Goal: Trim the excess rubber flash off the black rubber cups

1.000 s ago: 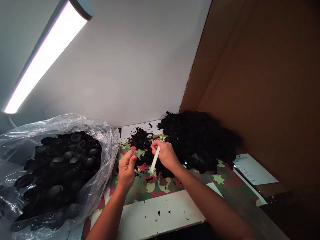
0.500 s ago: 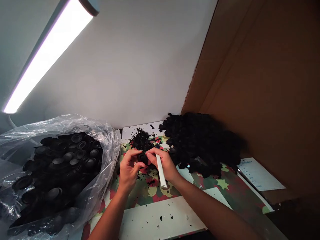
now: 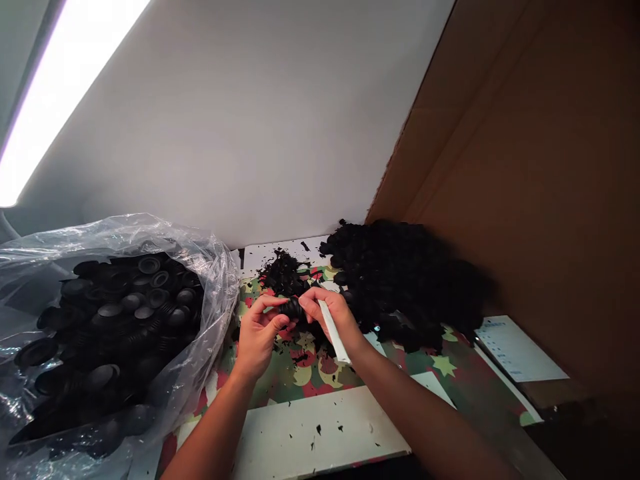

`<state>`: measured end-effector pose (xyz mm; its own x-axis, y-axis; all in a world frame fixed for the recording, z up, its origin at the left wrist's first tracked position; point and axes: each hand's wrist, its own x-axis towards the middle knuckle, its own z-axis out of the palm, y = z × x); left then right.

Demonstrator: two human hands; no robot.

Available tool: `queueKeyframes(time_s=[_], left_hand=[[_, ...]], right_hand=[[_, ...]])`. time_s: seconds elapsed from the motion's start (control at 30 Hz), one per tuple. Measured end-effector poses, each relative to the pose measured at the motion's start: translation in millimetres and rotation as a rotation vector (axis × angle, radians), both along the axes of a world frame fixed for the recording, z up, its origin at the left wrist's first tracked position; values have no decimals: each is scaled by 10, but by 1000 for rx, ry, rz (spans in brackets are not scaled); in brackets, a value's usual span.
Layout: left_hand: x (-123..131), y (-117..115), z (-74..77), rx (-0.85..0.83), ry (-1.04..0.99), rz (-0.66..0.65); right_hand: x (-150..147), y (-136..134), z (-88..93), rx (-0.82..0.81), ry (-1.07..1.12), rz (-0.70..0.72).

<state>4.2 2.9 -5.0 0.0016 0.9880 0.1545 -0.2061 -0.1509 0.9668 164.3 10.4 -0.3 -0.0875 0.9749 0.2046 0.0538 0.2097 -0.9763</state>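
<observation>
A small black ribbed rubber boot (image 3: 291, 307) is pinched between the thumb and fingers of my left hand (image 3: 259, 333). My right hand (image 3: 334, 317) is closed around a tool with a long, flat white handle (image 3: 334, 332), whose end sticks out toward me. The tool's working tip is hidden behind my fingers and the black part. Fingertips of the right hand meet the right side of the rubber boot. Just beyond both hands lies a small heap of black scraps (image 3: 283, 270).
A clear plastic bag (image 3: 220, 267) full of similar black rubber parts (image 3: 145, 313) stands at left. A large dark pile (image 3: 400, 280) fills the back right, against a cardboard wall (image 3: 525, 167). A white board (image 3: 320, 430) with scraps lies in front; a lit lamp (image 3: 65, 87) hangs upper left.
The rubber boot has turned, so more of its ribbed side shows. My right hand and the white handle have shifted slightly right and up. The view has moved a little too.
</observation>
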Motion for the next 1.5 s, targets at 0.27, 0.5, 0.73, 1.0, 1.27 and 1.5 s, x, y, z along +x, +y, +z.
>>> queueKeyframes(time_s=[0.27,0.5,0.73,1.0,1.27,1.5], left_hand=[[16,-30,11,-129,-229,-69],[-20,-19,-5,-281,-417,-160],[-15,-5,-51,-276,-483,-149],[-15,7,-92,-263,-485,-92],[-19,17,-99,-271,-440,12],[-22,16,-106,-262,-404,33]], right_hand=[[5,-29,9,44,38,44],[9,-85,12,161,194,-18],[-6,-226,107,336,-21,-35],[-61,-230,48,437,-46,-15],[-68,-189,35,554,-210,-18],[-65,-184,55,573,-236,-27]])
